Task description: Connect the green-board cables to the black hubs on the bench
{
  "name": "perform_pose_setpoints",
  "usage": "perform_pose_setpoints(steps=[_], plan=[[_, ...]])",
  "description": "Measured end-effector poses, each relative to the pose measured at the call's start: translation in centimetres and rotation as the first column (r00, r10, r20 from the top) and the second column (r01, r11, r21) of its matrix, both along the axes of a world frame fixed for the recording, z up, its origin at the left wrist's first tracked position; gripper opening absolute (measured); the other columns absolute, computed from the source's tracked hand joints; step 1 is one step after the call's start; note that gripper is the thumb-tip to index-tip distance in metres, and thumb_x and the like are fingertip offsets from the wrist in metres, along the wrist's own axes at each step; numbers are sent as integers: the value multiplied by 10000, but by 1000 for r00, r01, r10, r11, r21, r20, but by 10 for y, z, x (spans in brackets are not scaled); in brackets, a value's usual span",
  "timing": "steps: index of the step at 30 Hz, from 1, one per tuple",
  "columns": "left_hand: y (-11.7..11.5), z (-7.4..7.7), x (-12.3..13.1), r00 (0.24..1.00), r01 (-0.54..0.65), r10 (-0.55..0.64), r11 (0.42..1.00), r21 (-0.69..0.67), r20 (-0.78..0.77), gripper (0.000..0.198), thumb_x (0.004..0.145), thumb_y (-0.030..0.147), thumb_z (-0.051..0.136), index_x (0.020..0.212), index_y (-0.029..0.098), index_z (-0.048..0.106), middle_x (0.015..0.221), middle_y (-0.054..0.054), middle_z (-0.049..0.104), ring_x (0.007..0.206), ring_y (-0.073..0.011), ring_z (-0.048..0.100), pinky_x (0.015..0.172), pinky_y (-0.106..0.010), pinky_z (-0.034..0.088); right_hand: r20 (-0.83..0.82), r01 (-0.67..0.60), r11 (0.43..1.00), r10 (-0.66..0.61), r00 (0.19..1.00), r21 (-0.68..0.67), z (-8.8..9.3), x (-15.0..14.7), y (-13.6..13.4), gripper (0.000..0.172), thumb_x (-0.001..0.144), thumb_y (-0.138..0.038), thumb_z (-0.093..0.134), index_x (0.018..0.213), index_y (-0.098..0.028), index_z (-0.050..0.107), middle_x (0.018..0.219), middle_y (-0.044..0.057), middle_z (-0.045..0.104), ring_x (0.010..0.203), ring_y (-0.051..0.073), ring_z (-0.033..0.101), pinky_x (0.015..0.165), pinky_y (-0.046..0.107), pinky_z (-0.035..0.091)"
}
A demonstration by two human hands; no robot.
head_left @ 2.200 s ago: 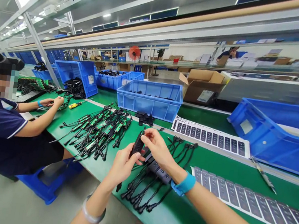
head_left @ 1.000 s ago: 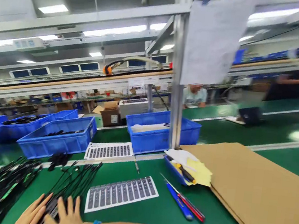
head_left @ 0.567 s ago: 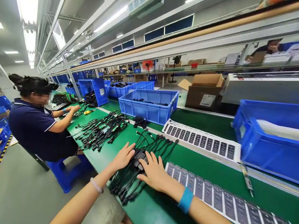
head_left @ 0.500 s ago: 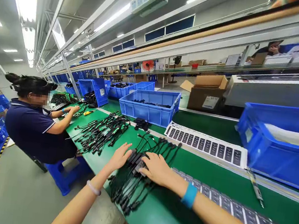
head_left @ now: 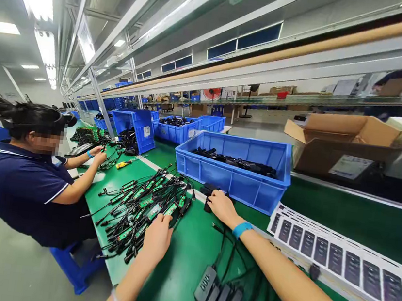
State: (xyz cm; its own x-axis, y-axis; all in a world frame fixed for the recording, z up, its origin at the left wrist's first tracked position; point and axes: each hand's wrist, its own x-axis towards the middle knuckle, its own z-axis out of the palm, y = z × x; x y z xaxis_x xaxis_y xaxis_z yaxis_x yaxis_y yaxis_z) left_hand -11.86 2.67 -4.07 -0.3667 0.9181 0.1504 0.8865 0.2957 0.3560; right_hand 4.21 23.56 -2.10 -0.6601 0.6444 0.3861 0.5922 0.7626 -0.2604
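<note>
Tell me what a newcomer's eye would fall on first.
Probably the tangle of green circuit boards and black cables, spread on the table by the left hand. Next, the big blue crate just beyond the right hand, with black pieces inside.

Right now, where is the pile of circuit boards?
In the head view, the circuit-board pile lies left of centre on the green table, beside the left hand.

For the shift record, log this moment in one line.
left grip: at circuit-board pile, hold unclear | right grip: at black pieces beside blue bin | cased units: on green table
</note>
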Motion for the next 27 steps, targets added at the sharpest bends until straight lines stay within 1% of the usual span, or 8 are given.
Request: perform_pose_setpoints(steps=[2, 6, 8, 11, 14, 19, 23, 27], plan=[[28, 3, 7, 1000, -3, 3, 1000, 0, -15, 288, 907, 133, 509, 1187, 110, 573, 1128, -137, 548, 1000, -282, 587, 830, -405, 496, -97, -21, 999, 18, 995, -34, -1, 7, 10, 187, 864, -170, 559, 721, -123, 670, 899, 148, 581, 929, 264, 525, 785, 365, 446], [78, 1, 19, 998, -29, 27, 999, 36, 60, 227, 916, 102, 436, 1075, 61, 593, 1179, -210, 517, 1136, -334, 498, 901, -449, 453, -303, -35, 975, -34, 952, -221, 4, 36, 5, 417, 950, -380, 413, 1091, -104, 692, 886, 155, 638, 845, 262, 603, 744, 408, 494], [91, 2, 20, 985, -61, 49, 996, 69, 163, 211, 897, 55, 404, 1003, 61, 587, 1175, -235, 518, 1173, -350, 461, 921, -476, 425, -363, -94, 933, -41, 931, -348, 10, 51, -8, 551, 966, -485, 343, 1187, -78, 643, 843, 143, 669, 729, 226, 645, 643, 371, 536], [90, 11, 14, 919, -102, 41, 985, 138, 392, 128, 890, 103, 464, 996, 97, 535, 1033, -203, 580, 1059, -313, 527, 875, -444, 434, -515, -305, 805, -1, 857, -510, 20, 69, -36, 598, 925, -582, 435, 1215, -93, 623, 965, 153, 687, 861, 243, 682, 650, 341, 586], [75, 27, 12, 739, -86, -81, 973, 213, 669, 180, 931, 269, 451, 1054, 137, 454, 881, -114, 617, 717, -178, 561, 673, -299, 455, -707, -521, 649, -38, 706, -554, 30, 78, -60, 495, 855, -517, 631, 1156, -125, 653, 974, 136, 686, 900, 245, 679, 721, 349, 602], [48, 50, 35, 317, -74, -268, 949, 306, 910, 528, 791, 582, 566, 1055, 139, 459, 1010, -118, 610, 584, -69, 455, 507, -191, 374, -783, -583, 633, -58, 620, -509, 38, 80, -74, 345, 802, -381, 731, 1047, -156, 639, 788, 45, 612, 829, 206, 680, 701, 300, 605], [37, 51, 58, -156, -141, -296, 951, 275, 942, 647, 601, 336, 854, 1093, 133, 486, 1056, -137, 646, 639, -68, 535, 546, -170, 421, -808, -617, 604, -79, 584, -505, 40, 79, -74, 344, 741, -372, 767, 936, -159, 581, 977, 66, 581, 855, 202, 664, 659, 288, 597], [35, 45, 68, -190, -99, -324, 945, 311, 927, 607, 664, 253, 846, 1158, 131, 514, 1153, -161, 638, 704, -109, 622, 555, -178, 448, -782, -580, 612, -103, 614, -537, 46, 80, -73, 351, 779, -420, 716, 926, -152, 544, 860, 40, 539, 741, 149, 613, 594, 260, 562]])
